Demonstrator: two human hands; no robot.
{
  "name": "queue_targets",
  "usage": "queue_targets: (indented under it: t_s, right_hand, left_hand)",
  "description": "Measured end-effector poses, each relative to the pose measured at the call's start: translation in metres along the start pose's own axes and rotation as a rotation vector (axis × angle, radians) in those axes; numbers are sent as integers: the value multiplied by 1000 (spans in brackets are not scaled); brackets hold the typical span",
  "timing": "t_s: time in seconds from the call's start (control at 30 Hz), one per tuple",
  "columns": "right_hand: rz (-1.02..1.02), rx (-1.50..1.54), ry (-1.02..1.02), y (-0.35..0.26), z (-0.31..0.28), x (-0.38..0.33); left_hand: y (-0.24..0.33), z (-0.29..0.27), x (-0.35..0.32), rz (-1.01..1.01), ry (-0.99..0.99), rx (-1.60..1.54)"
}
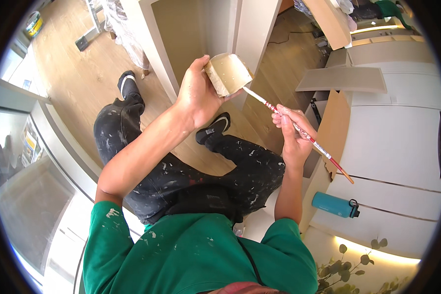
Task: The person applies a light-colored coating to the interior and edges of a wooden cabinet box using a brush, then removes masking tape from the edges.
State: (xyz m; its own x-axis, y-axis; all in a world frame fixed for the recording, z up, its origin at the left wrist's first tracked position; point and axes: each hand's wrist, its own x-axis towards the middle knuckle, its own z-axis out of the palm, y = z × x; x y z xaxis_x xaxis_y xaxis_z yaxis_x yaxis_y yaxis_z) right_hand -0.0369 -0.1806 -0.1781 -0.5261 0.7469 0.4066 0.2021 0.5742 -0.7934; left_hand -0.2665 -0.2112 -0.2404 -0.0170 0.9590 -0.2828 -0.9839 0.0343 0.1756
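Cream-coloured block [228,73] sat in the left hand [197,95], grip wrapped around its edge, raised above the knees. Right hand [293,137] pinched a thin red-and-white brush [299,130] near mid-handle; the brush tip touched the block's lower right edge. Paint-flecked black trousers [181,171] and wood floor [78,78] lay below. Teal bottle [334,204] lay on a white ledge [392,215] to the right.
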Motion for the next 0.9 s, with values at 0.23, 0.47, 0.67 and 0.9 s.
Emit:
queue_targets:
  t_s: [0.23, 0.47, 0.67, 0.9]
  right_hand:
    - [29, 88, 118, 8, -1, -1]
    - [109, 104, 158, 19, 10, -1]
    - [121, 243, 148, 20, 25, 8]
    - [200, 149, 195, 74, 4, -7]
  left_hand:
    - [4, -2, 4, 102, -4, -12]
    - [12, -2, 0, 115, -16, -16]
    - [15, -1, 2, 140, 14, -31]
    - [37, 3, -3, 231, -21, -40]
